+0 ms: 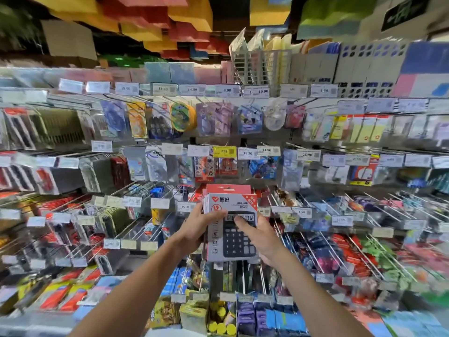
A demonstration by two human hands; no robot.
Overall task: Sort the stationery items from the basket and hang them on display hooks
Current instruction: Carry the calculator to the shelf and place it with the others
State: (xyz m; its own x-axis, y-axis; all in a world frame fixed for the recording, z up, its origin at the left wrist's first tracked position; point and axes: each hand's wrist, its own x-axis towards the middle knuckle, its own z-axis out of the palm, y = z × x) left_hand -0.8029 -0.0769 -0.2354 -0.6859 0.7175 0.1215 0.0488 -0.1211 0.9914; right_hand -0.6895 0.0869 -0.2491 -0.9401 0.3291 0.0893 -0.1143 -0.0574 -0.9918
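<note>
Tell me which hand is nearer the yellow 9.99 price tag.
Left. The left hand grips the boxed calculator's left edge, below the yellow 9.99 price tag; the right hand sits lower, further right.

glossy card calculator pack, thin metal hooks, paper price tags

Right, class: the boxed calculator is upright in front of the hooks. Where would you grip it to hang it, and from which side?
Grip the calculator box by its two long side edges around mid-height, one hand from each side, as the left hand and right hand do now. It is flat, tall and upright, and that probably keeps the red header free for a hook.
</note>
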